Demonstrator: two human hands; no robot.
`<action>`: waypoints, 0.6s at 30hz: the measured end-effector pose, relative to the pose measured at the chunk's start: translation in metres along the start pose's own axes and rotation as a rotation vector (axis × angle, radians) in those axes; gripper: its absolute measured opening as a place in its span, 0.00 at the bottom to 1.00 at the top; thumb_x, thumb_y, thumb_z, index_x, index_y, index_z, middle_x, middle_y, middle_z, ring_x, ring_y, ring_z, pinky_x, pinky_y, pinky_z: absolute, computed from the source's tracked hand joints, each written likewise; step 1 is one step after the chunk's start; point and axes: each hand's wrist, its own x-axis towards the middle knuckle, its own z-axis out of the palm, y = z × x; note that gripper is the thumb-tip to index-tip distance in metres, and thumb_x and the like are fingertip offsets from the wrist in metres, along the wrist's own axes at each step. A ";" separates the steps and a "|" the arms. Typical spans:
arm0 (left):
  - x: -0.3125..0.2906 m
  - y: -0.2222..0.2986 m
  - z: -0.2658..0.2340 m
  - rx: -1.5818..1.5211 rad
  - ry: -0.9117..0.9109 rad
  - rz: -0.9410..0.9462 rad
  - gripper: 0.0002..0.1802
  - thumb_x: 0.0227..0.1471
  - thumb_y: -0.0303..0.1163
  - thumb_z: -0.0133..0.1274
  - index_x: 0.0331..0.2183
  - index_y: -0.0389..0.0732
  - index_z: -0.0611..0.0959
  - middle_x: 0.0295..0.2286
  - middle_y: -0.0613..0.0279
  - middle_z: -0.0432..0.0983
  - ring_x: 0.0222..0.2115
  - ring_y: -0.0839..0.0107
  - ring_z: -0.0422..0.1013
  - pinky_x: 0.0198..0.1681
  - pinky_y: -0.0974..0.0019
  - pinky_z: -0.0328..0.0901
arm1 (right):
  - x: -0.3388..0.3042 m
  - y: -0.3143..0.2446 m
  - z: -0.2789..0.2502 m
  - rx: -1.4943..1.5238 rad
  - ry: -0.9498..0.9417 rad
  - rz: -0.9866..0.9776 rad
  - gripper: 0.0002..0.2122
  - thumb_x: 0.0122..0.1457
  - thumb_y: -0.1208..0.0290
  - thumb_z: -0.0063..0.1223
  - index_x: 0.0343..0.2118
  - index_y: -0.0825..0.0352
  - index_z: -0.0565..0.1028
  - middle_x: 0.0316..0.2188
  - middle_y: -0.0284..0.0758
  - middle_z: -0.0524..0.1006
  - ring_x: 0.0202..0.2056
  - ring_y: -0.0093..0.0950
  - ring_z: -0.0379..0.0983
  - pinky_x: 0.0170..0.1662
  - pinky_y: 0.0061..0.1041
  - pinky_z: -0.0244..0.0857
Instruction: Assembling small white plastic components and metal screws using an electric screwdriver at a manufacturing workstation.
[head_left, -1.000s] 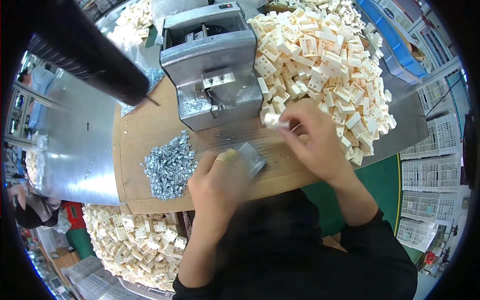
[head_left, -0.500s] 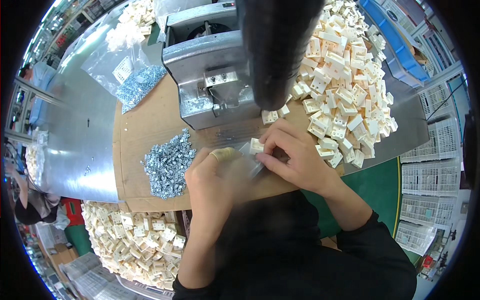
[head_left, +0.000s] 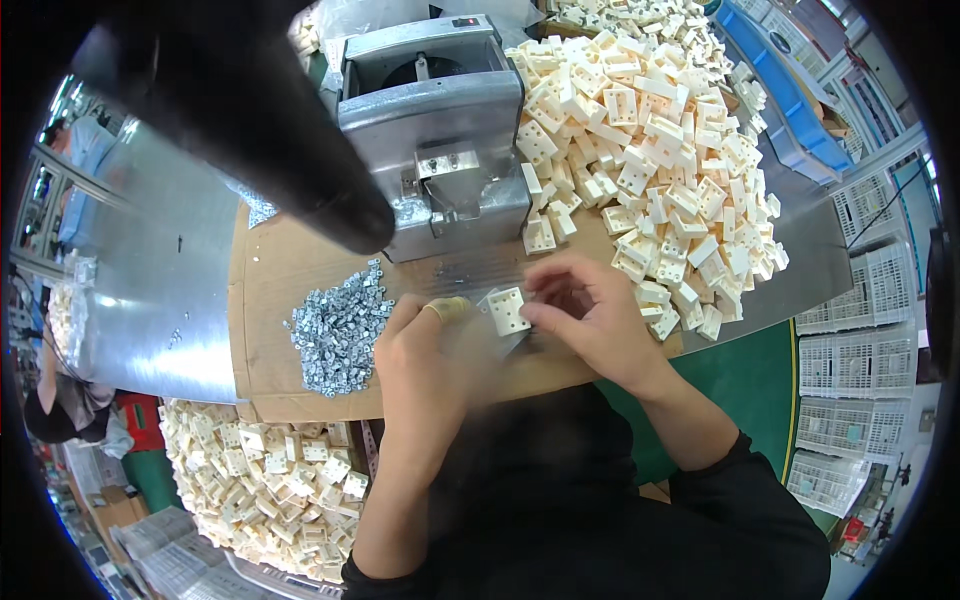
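Observation:
My left hand (head_left: pixel 425 355) and my right hand (head_left: pixel 590 320) meet over a wooden board (head_left: pixel 290 270), both touching a small cream plastic block (head_left: pixel 507 310) with holes in it. A yellow finger cover sits on my left thumb (head_left: pixel 447 308). To the left of my left hand lies a heap of small silver metal parts (head_left: pixel 335 330). A grey metal machine (head_left: pixel 440 140) stands just beyond my hands. A large pile of cream plastic blocks (head_left: pixel 660 170) spreads to its right, close to my right hand.
A dark blurred object (head_left: pixel 250 110) hangs across the upper left, close to the camera. Below the board a bin holds more cream blocks (head_left: pixel 260 485). A steel table top (head_left: pixel 150 290) extends left. Blue trays (head_left: pixel 780 90) and white crates (head_left: pixel 840 420) stand at the right.
My right hand has come back from the block pile to the board with a cream block. My left hand has closed in on it. The dark blurred object swung across the view.

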 end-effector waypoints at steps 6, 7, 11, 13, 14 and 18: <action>0.001 0.004 -0.003 -0.006 -0.044 -0.072 0.08 0.46 0.21 0.66 0.32 0.33 0.87 0.25 0.61 0.75 0.16 0.77 0.65 0.22 0.71 0.60 | 0.004 -0.034 0.004 -0.492 -0.198 0.078 0.13 0.52 0.70 0.68 0.39 0.68 0.81 0.27 0.37 0.80 0.28 0.30 0.77 0.34 0.28 0.71; 0.001 0.003 -0.003 0.007 -0.050 -0.066 0.07 0.46 0.22 0.66 0.32 0.33 0.87 0.25 0.61 0.75 0.16 0.77 0.65 0.22 0.71 0.60 | 0.002 -0.034 0.005 -0.493 -0.200 0.076 0.13 0.52 0.70 0.68 0.39 0.68 0.81 0.27 0.37 0.80 0.28 0.30 0.77 0.34 0.28 0.71; 0.002 0.005 -0.004 0.013 -0.057 -0.043 0.07 0.46 0.22 0.67 0.32 0.34 0.87 0.25 0.61 0.75 0.17 0.77 0.65 0.22 0.70 0.60 | 0.003 -0.035 0.004 -0.351 -0.088 -0.028 0.12 0.57 0.79 0.61 0.45 0.71 0.80 0.34 0.34 0.77 0.31 0.21 0.75 0.34 0.22 0.71; 0.003 0.006 -0.005 0.030 -0.062 0.001 0.07 0.46 0.22 0.67 0.32 0.34 0.87 0.25 0.61 0.74 0.17 0.77 0.65 0.22 0.70 0.60 | 0.006 -0.037 0.001 -0.354 -0.056 -0.134 0.12 0.57 0.80 0.60 0.45 0.71 0.80 0.36 0.35 0.76 0.33 0.22 0.76 0.35 0.22 0.73; 0.003 0.006 -0.006 0.050 -0.068 0.047 0.07 0.46 0.22 0.67 0.32 0.34 0.87 0.25 0.61 0.74 0.17 0.77 0.65 0.22 0.70 0.60 | 0.009 -0.043 0.000 -0.400 -0.119 -0.106 0.14 0.57 0.81 0.59 0.46 0.71 0.79 0.37 0.36 0.75 0.34 0.24 0.76 0.37 0.22 0.74; 0.001 0.003 -0.004 0.035 -0.074 0.024 0.07 0.47 0.23 0.67 0.32 0.34 0.87 0.25 0.61 0.74 0.17 0.76 0.66 0.23 0.69 0.61 | 0.010 -0.047 0.007 -0.491 -0.176 -0.094 0.16 0.55 0.83 0.59 0.48 0.70 0.79 0.37 0.39 0.75 0.35 0.29 0.77 0.39 0.23 0.76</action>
